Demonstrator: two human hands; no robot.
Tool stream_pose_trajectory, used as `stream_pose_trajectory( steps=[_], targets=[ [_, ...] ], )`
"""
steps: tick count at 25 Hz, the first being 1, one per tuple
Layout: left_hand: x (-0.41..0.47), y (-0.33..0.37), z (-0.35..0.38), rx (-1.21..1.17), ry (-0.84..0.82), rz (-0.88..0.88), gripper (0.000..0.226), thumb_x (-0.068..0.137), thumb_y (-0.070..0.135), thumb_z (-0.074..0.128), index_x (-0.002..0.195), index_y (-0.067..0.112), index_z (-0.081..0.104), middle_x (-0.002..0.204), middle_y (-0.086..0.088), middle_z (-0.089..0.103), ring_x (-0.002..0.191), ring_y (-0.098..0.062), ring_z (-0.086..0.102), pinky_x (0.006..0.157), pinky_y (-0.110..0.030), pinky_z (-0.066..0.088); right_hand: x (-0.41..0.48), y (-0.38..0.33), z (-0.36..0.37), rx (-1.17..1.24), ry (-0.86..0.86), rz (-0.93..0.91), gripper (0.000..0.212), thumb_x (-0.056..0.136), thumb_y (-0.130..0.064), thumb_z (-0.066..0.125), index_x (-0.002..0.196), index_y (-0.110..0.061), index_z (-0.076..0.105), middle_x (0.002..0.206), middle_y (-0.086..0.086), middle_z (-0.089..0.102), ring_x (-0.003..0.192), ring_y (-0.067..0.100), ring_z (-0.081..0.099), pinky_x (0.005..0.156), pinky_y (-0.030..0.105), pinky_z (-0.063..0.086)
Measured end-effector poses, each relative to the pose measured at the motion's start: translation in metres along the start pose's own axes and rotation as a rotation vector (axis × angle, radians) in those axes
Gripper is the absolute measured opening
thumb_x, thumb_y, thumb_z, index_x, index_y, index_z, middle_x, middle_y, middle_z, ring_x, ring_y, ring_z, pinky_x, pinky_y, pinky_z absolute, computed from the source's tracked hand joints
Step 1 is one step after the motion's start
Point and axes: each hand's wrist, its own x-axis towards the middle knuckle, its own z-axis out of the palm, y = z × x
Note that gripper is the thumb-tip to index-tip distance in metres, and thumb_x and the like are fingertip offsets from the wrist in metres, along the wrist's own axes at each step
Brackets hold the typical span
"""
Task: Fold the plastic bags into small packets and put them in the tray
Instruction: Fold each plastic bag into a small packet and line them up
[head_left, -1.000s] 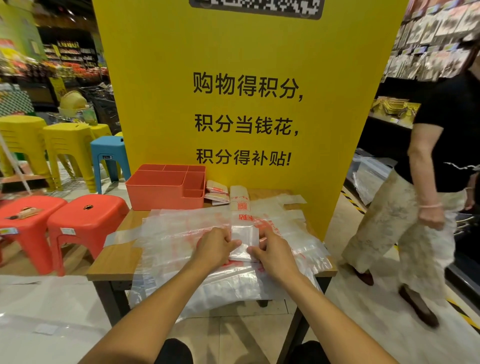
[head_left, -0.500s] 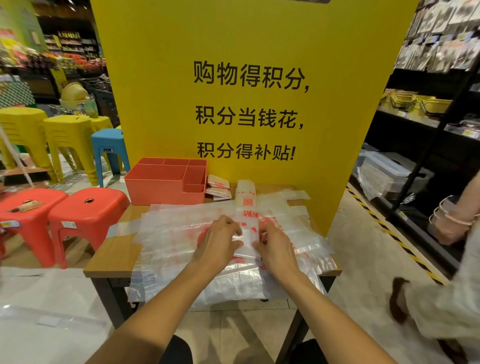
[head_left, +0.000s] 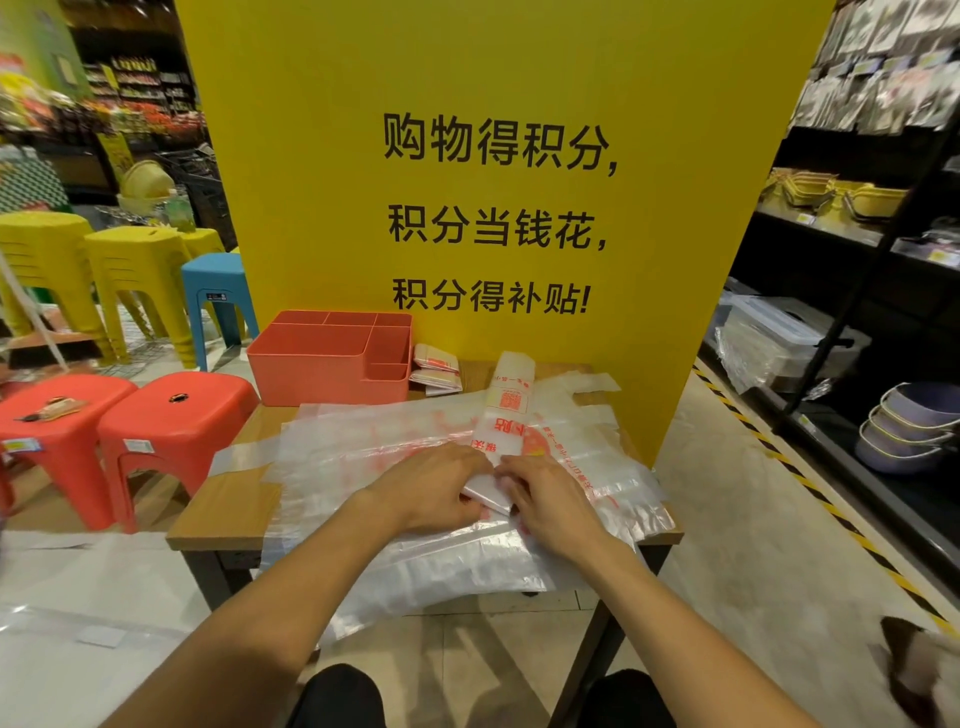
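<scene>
A long folded strip of clear plastic bag with red print (head_left: 506, 415) lies on a stack of flat plastic bags (head_left: 374, 447) that covers the small wooden table (head_left: 223, 514). My left hand (head_left: 431, 488) and my right hand (head_left: 550, 499) meet at the strip's near end and pinch its folded white corner (head_left: 485, 493) between the fingertips. The orange divided tray (head_left: 317, 364) stands at the table's far left. Two folded packets (head_left: 436, 369) lie right of the tray, against the yellow board.
A tall yellow sign board (head_left: 493, 208) rises behind the table. Red stools (head_left: 171, 415), yellow stools (head_left: 140, 270) and a blue stool (head_left: 215, 291) stand left. Dark shelving with bowls (head_left: 904, 426) runs along the right. A person's shoe (head_left: 914, 670) shows at bottom right.
The near end of the strip has been folded further up and both hands shifted slightly away from me with it. The person walking at the right has passed almost out of view.
</scene>
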Motion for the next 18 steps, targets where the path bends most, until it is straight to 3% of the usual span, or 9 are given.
stream_pose_trajectory(
  steps=[4,6,8,9,13,18],
  targets=[
    [0.004,-0.001,-0.002,-0.028,-0.004,-0.031,0.036,0.092,0.034,0.060,0.128,0.031,0.059,0.128,0.005,0.066,0.112,-0.020,0.062,0.090,-0.040,0.053,-0.003,-0.001,-0.010,0.050,-0.064,-0.058,0.026,0.101,-0.055,0.051,0.090,-0.033,0.059,0.082,-0.012,0.060,0.078,0.005,0.052,0.065,0.031,0.042],
    [0.008,-0.007,-0.001,-0.047,0.028,-0.064,0.036,0.094,0.023,0.058,0.130,0.028,0.062,0.129,0.001,0.068,0.114,-0.021,0.062,0.093,-0.039,0.052,-0.005,-0.001,-0.017,0.074,-0.122,-0.040,0.039,0.093,-0.067,0.057,0.107,-0.032,0.067,0.094,-0.013,0.066,0.085,0.006,0.056,0.072,0.031,0.047],
    [0.009,-0.012,0.001,-0.083,0.063,-0.078,0.034,0.099,0.022,0.059,0.132,0.027,0.064,0.131,0.002,0.069,0.116,-0.020,0.062,0.097,-0.036,0.051,-0.005,0.000,-0.022,0.043,-0.140,-0.006,0.050,0.090,-0.059,0.068,0.130,-0.029,0.066,0.116,-0.010,0.069,0.102,0.011,0.060,0.087,0.033,0.051],
    [0.009,-0.014,0.002,-0.112,0.078,-0.081,0.032,0.100,0.026,0.062,0.132,0.028,0.065,0.129,0.004,0.070,0.115,-0.018,0.063,0.098,-0.035,0.051,-0.005,0.002,-0.022,0.021,-0.125,-0.014,0.045,0.093,-0.051,0.069,0.132,-0.029,0.066,0.120,-0.009,0.070,0.106,0.013,0.061,0.090,0.034,0.051],
    [0.010,-0.017,0.009,-0.248,0.134,-0.100,0.017,0.094,0.034,0.073,0.111,0.032,0.072,0.103,0.011,0.072,0.093,-0.009,0.062,0.084,-0.037,0.053,-0.002,0.005,-0.018,0.058,-0.049,-0.025,0.025,0.102,-0.032,0.060,0.123,-0.038,0.071,0.111,-0.016,0.075,0.099,0.007,0.066,0.086,0.036,0.054],
    [0.006,-0.016,0.014,-0.416,0.272,-0.183,0.018,0.092,0.018,0.074,0.109,0.025,0.071,0.106,0.009,0.075,0.094,-0.007,0.067,0.081,-0.028,0.055,-0.001,-0.002,-0.015,0.310,0.041,0.063,0.022,0.103,-0.026,0.061,0.124,-0.030,0.066,0.113,-0.016,0.072,0.103,0.000,0.067,0.090,0.030,0.059]
  ],
)
